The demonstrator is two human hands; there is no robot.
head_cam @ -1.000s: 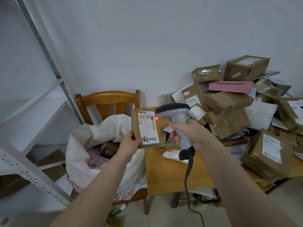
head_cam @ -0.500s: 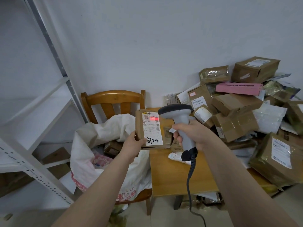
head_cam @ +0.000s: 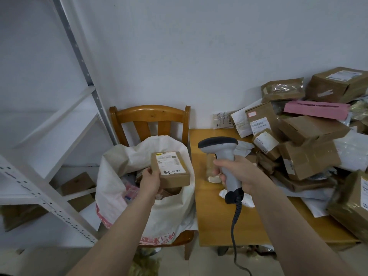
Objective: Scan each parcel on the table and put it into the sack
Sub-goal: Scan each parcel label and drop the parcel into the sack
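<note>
On the white label (head_cam: 171,163) of the small brown parcel (head_cam: 175,180), a handwritten character followed by "2041" is read along the 6 o'clock edge. The printed lines above it are blurred. Toward 2 o'clock, a box label (head_cam: 258,124) seems to end in "A03". Red print on the sack (head_cam: 169,212) cannot be made out.

Showed matt brown cardboard on the parcel (head_cam: 175,177), with a smooth white paper label (head_cam: 170,163). Gleamed with glossy varnished wood on chair (head_cam: 149,114) and table (head_cam: 215,222). Read as coarse woven white plastic for the sack (head_cam: 169,214), smooth grey plastic for the scanner (head_cam: 224,155), dull perforated metal on the shelf upright (head_cam: 79,56).
</note>
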